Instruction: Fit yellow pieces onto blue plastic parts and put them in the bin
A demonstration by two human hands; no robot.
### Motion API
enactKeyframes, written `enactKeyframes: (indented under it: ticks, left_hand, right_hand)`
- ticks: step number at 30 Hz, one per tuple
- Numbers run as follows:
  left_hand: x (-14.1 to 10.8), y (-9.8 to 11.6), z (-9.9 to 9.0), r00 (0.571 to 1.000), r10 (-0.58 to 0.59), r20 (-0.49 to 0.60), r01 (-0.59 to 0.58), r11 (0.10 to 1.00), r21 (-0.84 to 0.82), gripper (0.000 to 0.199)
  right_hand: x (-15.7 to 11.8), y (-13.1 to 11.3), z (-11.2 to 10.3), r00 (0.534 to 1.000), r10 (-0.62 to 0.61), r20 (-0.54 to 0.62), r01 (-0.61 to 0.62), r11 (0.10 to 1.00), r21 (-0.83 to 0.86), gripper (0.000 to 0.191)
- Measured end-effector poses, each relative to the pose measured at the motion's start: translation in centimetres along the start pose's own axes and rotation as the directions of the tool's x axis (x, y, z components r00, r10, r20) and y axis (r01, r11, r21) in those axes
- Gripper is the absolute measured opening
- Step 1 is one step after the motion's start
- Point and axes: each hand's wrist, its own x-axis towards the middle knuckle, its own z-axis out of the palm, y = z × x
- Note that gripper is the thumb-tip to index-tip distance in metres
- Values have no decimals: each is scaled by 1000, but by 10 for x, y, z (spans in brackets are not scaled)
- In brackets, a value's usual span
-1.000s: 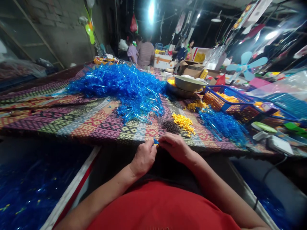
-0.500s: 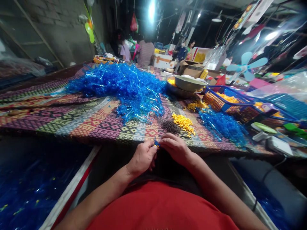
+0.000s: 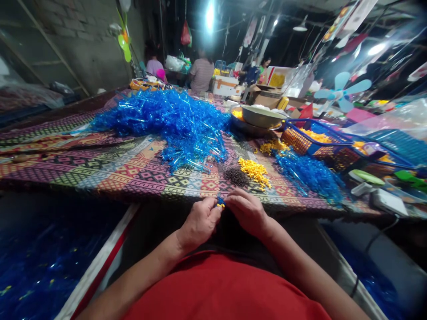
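Observation:
My left hand (image 3: 200, 224) and my right hand (image 3: 247, 212) meet just off the near edge of a woven patterned mat (image 3: 133, 175). Pinched between their fingertips is a small blue and yellow plastic piece (image 3: 220, 202), partly hidden by my fingers. Straight ahead of my hands lie a heap of small yellow plastic parts (image 3: 255, 173) and a little pile of dark beads (image 3: 236, 177). A large mound of transparent blue plastic runners (image 3: 167, 124) rises farther back.
A smaller blue heap (image 3: 310, 175) and a blue basket of yellow parts (image 3: 316, 142) lie to the right, beyond them a metal bowl (image 3: 262, 116). Bins of blue plastic (image 3: 43, 266) flank my knees. Co-workers (image 3: 201, 75) sit at the far end.
My hands have shifted slightly right and closer together around the small piece. The person in the lilac top at the back has moved left.

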Motion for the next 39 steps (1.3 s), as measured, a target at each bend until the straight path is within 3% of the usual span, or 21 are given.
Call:
enactKeyframes:
  ticks: [6, 11, 14, 19, 25, 32, 36, 39]
  left_hand:
    - [2, 2, 1, 999, -36, 23, 38, 996, -86, 21]
    - [5, 0, 1, 991, -120, 61, 132, 950, -283, 13]
    - [6, -2, 1, 991, -132, 16, 130, 942, -311, 14]
    - [7, -6, 6, 993, -113, -38, 97, 950, -298, 18]
    - [7, -13, 8, 998, -38, 40, 54, 827, -560, 28]
    - [8, -21, 5, 997, -14, 76, 62, 732, -678, 28]
    - [8, -24, 7, 999, -29, 16, 32, 741, -670, 25]
    - [8, -26, 11, 985, -84, -150, -35, 756, -653, 24]
  right_hand:
    - [5, 1, -2, 1000, 18, 5, -18, 999, 45, 15]
    - [7, 1, 1, 999, 24, 29, -24, 1000, 5, 18]
    - [6, -4, 3, 1000, 22, 6, -22, 1000, -13, 19]
    - [4, -8, 6, 997, -20, 81, 28, 994, -104, 20]
    - [7, -10, 9, 997, 3, 75, 10, 986, -165, 18]
    - [12, -17, 14, 999, -11, 46, 21, 977, -212, 16]
    - [13, -18, 24, 1000, 6, 30, 0, 977, -211, 17]
    - [17, -17, 34, 1000, -19, 25, 25, 963, -267, 15]
